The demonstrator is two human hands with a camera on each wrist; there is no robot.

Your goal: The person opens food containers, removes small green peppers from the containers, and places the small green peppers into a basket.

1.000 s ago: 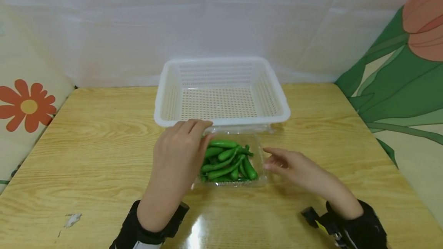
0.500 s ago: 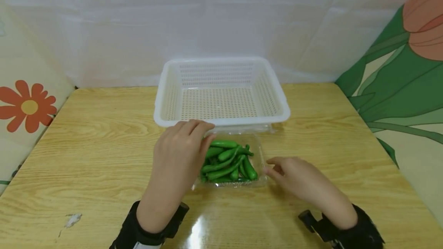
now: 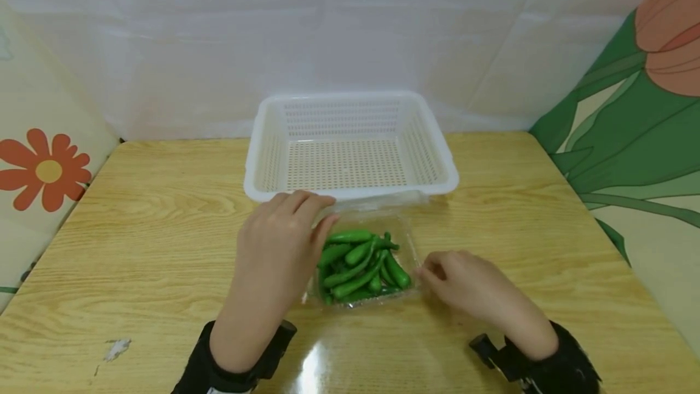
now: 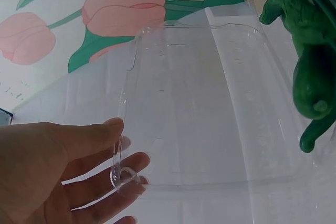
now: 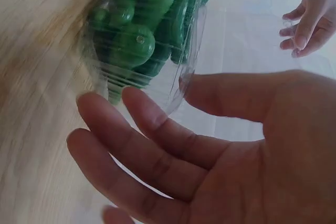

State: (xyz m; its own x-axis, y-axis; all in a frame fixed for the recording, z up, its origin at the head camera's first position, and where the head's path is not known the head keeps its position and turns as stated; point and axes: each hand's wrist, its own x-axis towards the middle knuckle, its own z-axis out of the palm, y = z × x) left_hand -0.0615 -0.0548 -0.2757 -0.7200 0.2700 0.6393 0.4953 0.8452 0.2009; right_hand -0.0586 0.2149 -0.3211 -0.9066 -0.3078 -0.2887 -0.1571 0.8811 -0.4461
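Observation:
Several glossy green peppers (image 3: 358, 263) lie heaped in a clear plastic clamshell box (image 3: 409, 242) with its lid raised. My left hand (image 3: 281, 239) pinches the corner of the clear lid (image 4: 194, 108) between thumb and fingers, as the left wrist view shows. At the box's right side, my right hand (image 3: 465, 281) holds the rim, thumb on one side of the clear wall and a fingertip on the other; its remaining fingers are spread in the right wrist view. Part of the box's left side is hidden behind my left hand.
Just behind the box stands a white perforated basket (image 3: 344, 193), its front rim close to the lid. All of this is on a wood-grain table (image 3: 164, 211). A white sheet (image 3: 355, 29) hangs behind, and flower-patterned panels (image 3: 629, 138) flank both sides.
My right hand has moved down and closed on the box's rim. The box has turned slightly and its near edge has come toward me, peppers with it. The left hand keeps the lid.

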